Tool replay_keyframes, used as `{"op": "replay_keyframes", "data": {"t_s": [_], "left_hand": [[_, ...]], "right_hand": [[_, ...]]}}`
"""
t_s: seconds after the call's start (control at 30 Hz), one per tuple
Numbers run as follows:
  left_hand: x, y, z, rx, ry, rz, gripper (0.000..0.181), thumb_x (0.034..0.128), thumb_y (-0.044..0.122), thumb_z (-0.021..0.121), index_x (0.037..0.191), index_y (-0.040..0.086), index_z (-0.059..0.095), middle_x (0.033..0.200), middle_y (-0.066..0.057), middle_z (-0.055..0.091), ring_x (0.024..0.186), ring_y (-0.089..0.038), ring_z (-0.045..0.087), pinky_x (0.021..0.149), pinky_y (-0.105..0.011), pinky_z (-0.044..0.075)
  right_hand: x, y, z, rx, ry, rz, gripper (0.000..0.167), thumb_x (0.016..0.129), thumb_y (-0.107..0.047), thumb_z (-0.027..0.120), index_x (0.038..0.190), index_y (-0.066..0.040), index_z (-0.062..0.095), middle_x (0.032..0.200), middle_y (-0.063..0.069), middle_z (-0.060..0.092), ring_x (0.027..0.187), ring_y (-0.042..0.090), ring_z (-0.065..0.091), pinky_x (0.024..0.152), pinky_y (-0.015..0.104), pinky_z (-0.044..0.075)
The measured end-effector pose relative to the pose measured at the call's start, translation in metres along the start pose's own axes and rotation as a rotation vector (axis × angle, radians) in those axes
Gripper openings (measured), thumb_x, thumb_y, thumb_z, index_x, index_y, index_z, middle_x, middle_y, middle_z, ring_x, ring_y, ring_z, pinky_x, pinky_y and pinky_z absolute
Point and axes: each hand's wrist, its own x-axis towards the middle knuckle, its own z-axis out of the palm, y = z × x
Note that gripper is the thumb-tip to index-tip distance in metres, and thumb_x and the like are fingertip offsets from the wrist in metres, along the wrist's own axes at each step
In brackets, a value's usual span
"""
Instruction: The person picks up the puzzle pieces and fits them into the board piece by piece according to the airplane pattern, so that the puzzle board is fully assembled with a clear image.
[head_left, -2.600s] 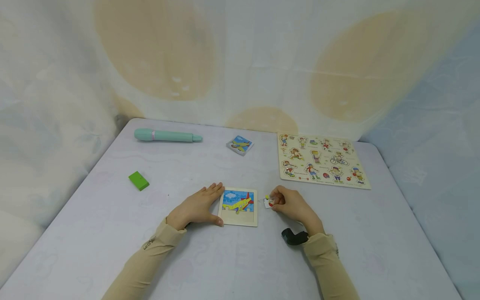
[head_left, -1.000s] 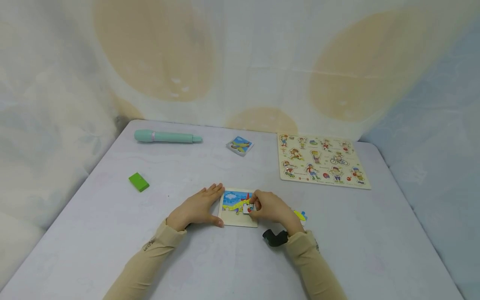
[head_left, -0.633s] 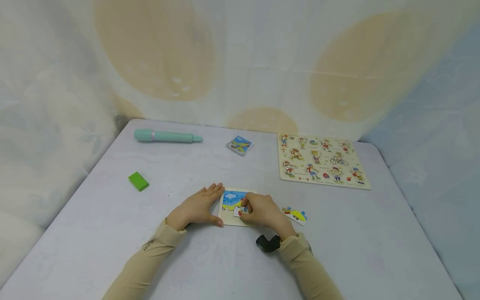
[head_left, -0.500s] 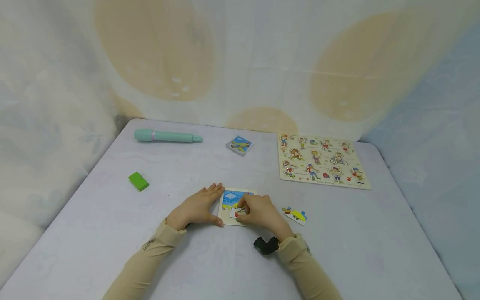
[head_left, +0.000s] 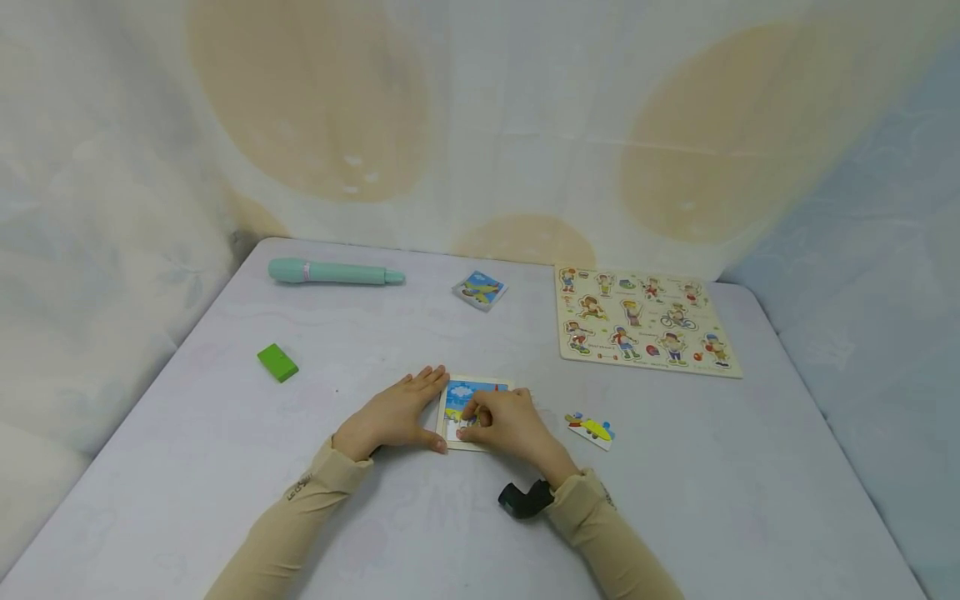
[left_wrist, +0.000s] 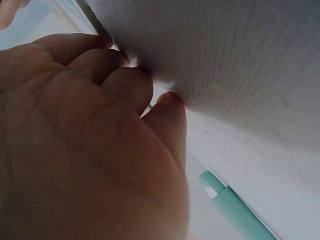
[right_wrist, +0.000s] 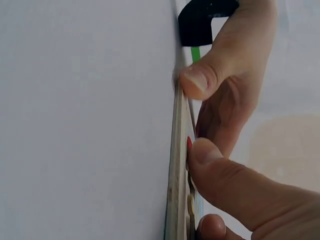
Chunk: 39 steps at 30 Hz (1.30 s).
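A small square wooden puzzle tray with an airplane picture lies flat on the table. My left hand rests beside its left edge, fingers stretched out and thumb at the lower left corner. My right hand pinches a puzzle piece between thumb and fingers over the tray's lower left part. In the right wrist view the tray's edge stands on end, with the right thumb against the piece. Most of the piece is hidden by the fingers. Another airplane piece lies loose right of the tray.
Farther back lie a mint-green pen-shaped toy, a small airplane picture card and a larger board of sports figures. A green block lies at the left. Curtains hang behind the table.
My right hand has carried the pinched piece from right of the tray leftward over its lower left part. The loose airplane piece has come into sight. My left hand has stayed put.
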Motion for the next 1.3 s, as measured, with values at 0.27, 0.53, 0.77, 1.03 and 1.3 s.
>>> {"op": "replay_keyframes", "data": {"t_s": [0.27,0.53,0.77,1.03,1.3], "left_hand": [[0.001,-0.001,0.001,0.003,0.005,0.008,0.109,0.0722,0.052,0.079,0.152,0.000,0.025,0.161,-0.015,0.022,0.150,-0.032,0.019,0.122,-0.051,0.019],[0.001,-0.001,0.000,0.006,0.006,0.004,0.109,0.0723,0.051,0.079,0.152,0.000,0.026,0.161,-0.015,0.022,0.150,-0.033,0.019,0.122,-0.052,0.019],[0.000,0.001,0.000,-0.015,-0.004,-0.013,0.109,0.0718,0.050,0.080,0.152,0.000,0.026,0.161,-0.015,0.021,0.150,-0.033,0.018,0.122,-0.051,0.018],[0.001,0.002,0.000,-0.012,-0.021,-0.020,0.109,0.0719,0.047,0.082,0.152,0.001,0.025,0.161,-0.014,0.020,0.150,-0.033,0.017,0.123,-0.050,0.017],[0.002,0.002,0.000,-0.003,-0.018,-0.027,0.109,0.0716,0.049,0.081,0.152,0.001,0.025,0.161,-0.014,0.020,0.150,-0.031,0.017,0.123,-0.049,0.018]], "right_hand": [[0.002,-0.005,0.008,-0.074,0.077,-0.011,0.016,0.082,-0.037,0.076,0.086,-0.024,0.067,0.057,-0.013,0.047,0.059,0.003,0.044,0.078,0.035,0.033],[0.005,-0.007,0.014,-0.076,0.145,0.006,0.019,0.082,-0.037,0.076,0.073,-0.026,0.064,0.054,-0.014,0.044,0.057,0.003,0.042,0.076,0.034,0.033],[0.002,0.006,0.001,0.136,0.026,0.005,0.011,0.089,-0.030,0.070,0.092,-0.020,0.068,0.069,-0.010,0.058,0.063,0.003,0.050,0.069,0.022,0.042],[-0.009,0.022,-0.026,0.291,-0.015,0.068,0.016,0.093,-0.022,0.066,0.105,-0.012,0.067,0.089,-0.001,0.065,0.079,0.011,0.056,0.073,0.021,0.049],[-0.026,0.044,-0.050,0.259,0.002,0.152,0.017,0.093,-0.023,0.065,0.106,-0.012,0.066,0.092,0.001,0.064,0.083,0.013,0.055,0.075,0.026,0.047]]}}
